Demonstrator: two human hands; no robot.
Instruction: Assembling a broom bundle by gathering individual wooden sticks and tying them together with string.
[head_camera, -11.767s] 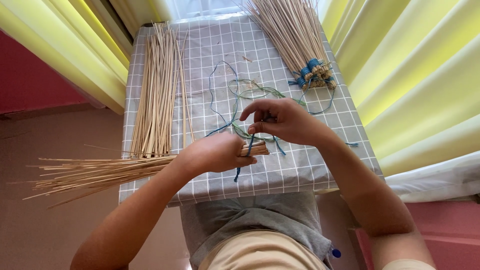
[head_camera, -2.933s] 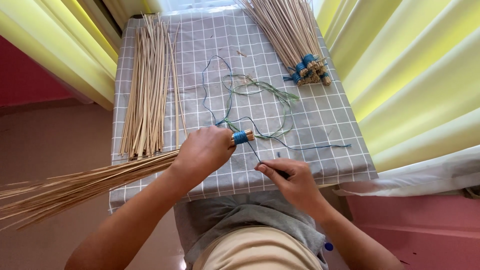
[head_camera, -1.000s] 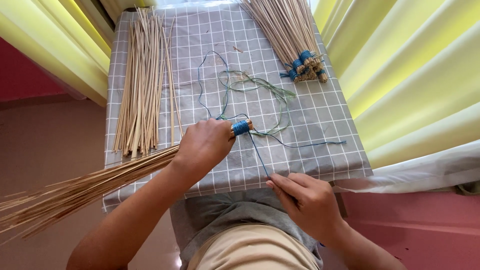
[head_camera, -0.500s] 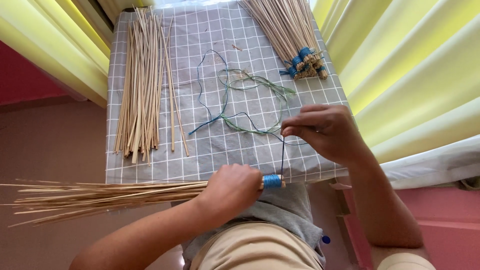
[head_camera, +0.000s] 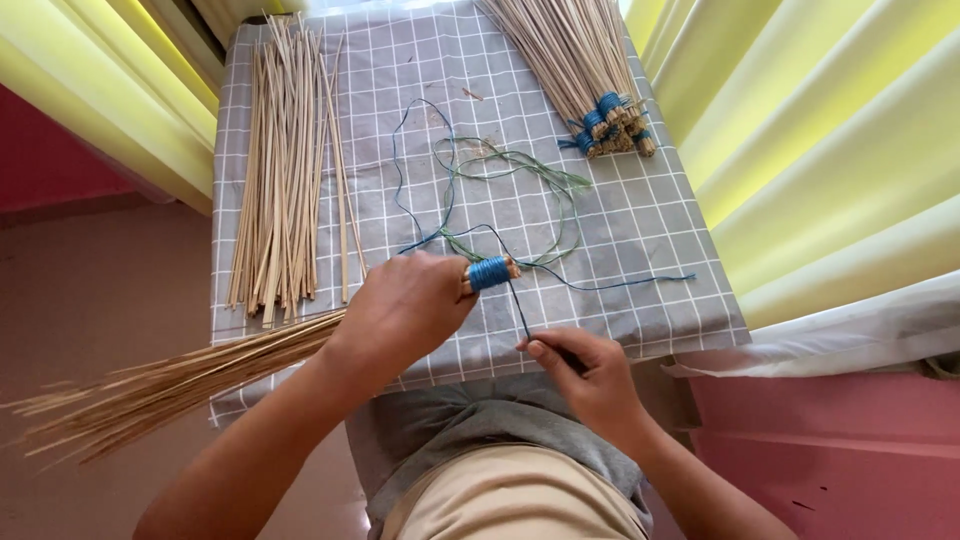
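Note:
My left hand (head_camera: 405, 310) grips a bundle of thin straw sticks (head_camera: 160, 385) near its wrapped end, over the front of the table. The bundle fans out to the left past the table edge. Blue cord is wound tightly around the bundle's end (head_camera: 489, 272), just right of my left fingers. My right hand (head_camera: 585, 375) is below and to the right, near the table's front edge, pinching the blue cord (head_camera: 520, 305) that runs taut down from the wrapping.
A small table with a grey checked cloth (head_camera: 650, 230). Loose sticks (head_camera: 285, 170) lie at the left. Bundles tied with blue cord (head_camera: 590, 90) lie at the back right. Loose blue and green cords (head_camera: 500, 190) curl in the middle. Yellow curtains (head_camera: 820, 150) hang on both sides.
My left hand brought the bundle's wrapped end back up onto the table. My right hand dropped from above the table to the front edge, pulling the cord downward.

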